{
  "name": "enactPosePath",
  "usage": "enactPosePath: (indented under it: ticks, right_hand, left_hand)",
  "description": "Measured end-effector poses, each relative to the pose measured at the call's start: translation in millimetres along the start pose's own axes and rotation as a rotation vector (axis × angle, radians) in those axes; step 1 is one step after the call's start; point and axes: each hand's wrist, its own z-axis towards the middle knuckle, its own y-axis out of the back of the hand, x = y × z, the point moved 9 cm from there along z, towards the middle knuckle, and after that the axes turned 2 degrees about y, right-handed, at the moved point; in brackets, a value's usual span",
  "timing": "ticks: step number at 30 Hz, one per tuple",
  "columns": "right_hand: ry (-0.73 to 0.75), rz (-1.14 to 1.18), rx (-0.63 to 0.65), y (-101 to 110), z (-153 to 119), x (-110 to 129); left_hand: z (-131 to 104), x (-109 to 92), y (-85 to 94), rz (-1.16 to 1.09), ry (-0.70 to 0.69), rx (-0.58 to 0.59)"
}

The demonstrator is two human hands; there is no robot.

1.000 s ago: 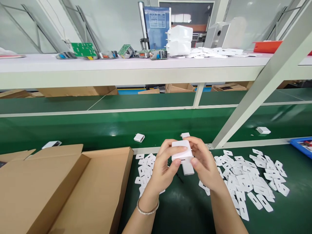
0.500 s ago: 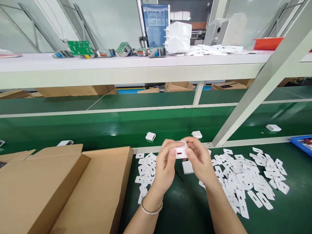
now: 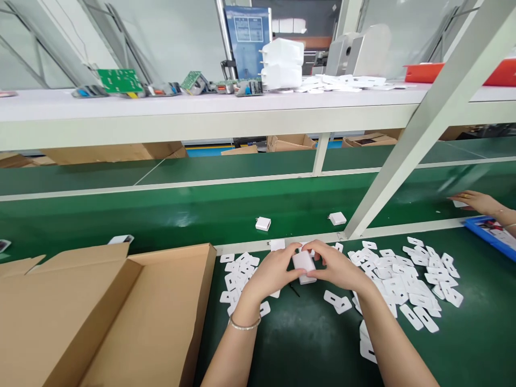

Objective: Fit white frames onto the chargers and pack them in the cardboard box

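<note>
Between the fingertips of my left hand (image 3: 276, 271) and my right hand (image 3: 336, 266) is a white charger (image 3: 303, 261), held low over the green worktable. Its slotted end does not show. Another white piece sits just under it, mostly hidden. Beyond my left fingers, a white charger (image 3: 277, 245) lies by the table's back rail. White slotted plates (image 3: 238, 277) are scattered left of my left hand. A bigger heap of such plates (image 3: 397, 285) spreads out to the right of my right hand. A thin dark tool (image 3: 294, 290) lies below the charger.
An open cardboard box (image 3: 169, 301) takes up the left side. Chargers (image 3: 263, 223) lie on the green belt (image 3: 193, 207) behind the rail. A slanted white post (image 3: 407, 140) rises at right. There, a co-worker's hand (image 3: 478, 201) grips a white piece above a blue tray (image 3: 489, 236).
My hands have lowered the charger and turned it, so its slotted end no longer shows. Chargers on the belt have shifted right. A co-worker's hand has come in at right and picked up a white piece.
</note>
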Motion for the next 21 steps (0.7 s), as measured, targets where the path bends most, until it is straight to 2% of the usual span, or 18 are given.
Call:
enactPosePath:
  ticks: [2, 5, 8, 10, 12, 14, 17, 19, 21]
  right_hand:
    - [-0.010, -0.057, -0.027, -15.8, 5.2, -10.1]
    - [-0.056, -0.202, -0.034, -30.4, 2.0, -21.8]
    - [-0.126, -0.318, -0.020, -27.3, -3.9, -28.9]
    - [-0.127, -0.308, -0.025, -17.9, 5.3, -26.6]
    - [-0.086, -0.263, -0.056, -6.9, 32.0, -19.7]
    - [-0.062, -0.258, -0.111, 2.7, 72.5, -15.2]
    - [-0.136, -0.266, -0.144, 5.4, 135.2, -23.3]
    - [-0.176, -0.269, -0.136, 2.8, 162.4, -29.0]
    - [-0.183, -0.262, -0.132, 1.7, 171.6, -29.4]
  left_hand:
    - [5.9, 19.4, 3.9, 0.050, 0.095, -0.041]
    - [7.1, 41.7, 19.1, 0.113, 0.199, -0.147]
    - [1.8, 50.2, 38.4, 0.039, 0.211, -0.267]
    - [-3.5, 52.3, 52.5, -0.027, 0.207, -0.360]
    - [-8.6, 54.0, 64.4, -0.069, 0.212, -0.437]
    - [-13.4, 55.7, 74.2, -0.074, 0.226, -0.499]
    - [-20.2, 59.5, 84.2, -0.016, 0.263, -0.571]
    - [-21.3, 61.7, 84.3, 0.036, 0.283, -0.559]
    - [-18.2, 61.8, 77.5, 0.087, 0.286, -0.485]
